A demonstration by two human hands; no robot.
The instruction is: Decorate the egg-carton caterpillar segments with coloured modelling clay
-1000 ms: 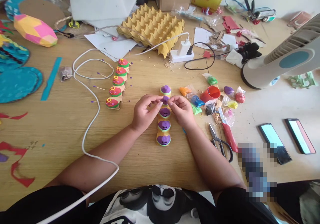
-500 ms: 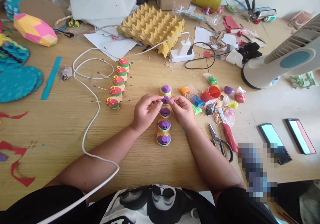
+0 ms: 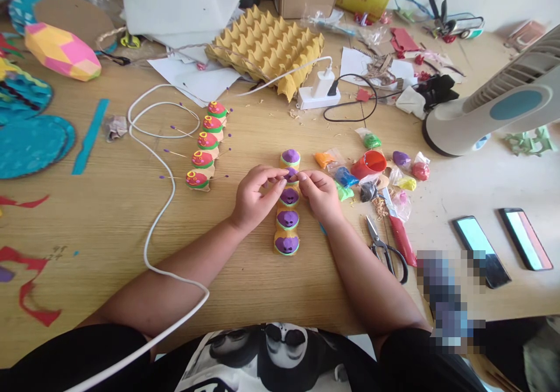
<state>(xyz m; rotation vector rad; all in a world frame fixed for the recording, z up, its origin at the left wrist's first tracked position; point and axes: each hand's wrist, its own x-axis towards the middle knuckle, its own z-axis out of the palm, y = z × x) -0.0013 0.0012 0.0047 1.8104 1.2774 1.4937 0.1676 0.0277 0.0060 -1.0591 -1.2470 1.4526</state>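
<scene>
Left hand (image 3: pixel 257 198) is facing right hand (image 3: pixel 322 195) over the purple-domed strip (image 3: pixel 288 220); whether either is pinching anything cannot be determined.

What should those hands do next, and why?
Perhaps press a dark dot onto the second-farthest purple bump: the left hand and right hand are over it, and the three nearer bumps show dark dots. Anything pinched is too small to tell.

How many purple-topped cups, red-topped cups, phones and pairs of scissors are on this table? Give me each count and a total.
Purple-topped cups: 5, one partly hidden
Red-topped cups: 5
Phones: 2
Pairs of scissors: 1
Total: 13
</scene>
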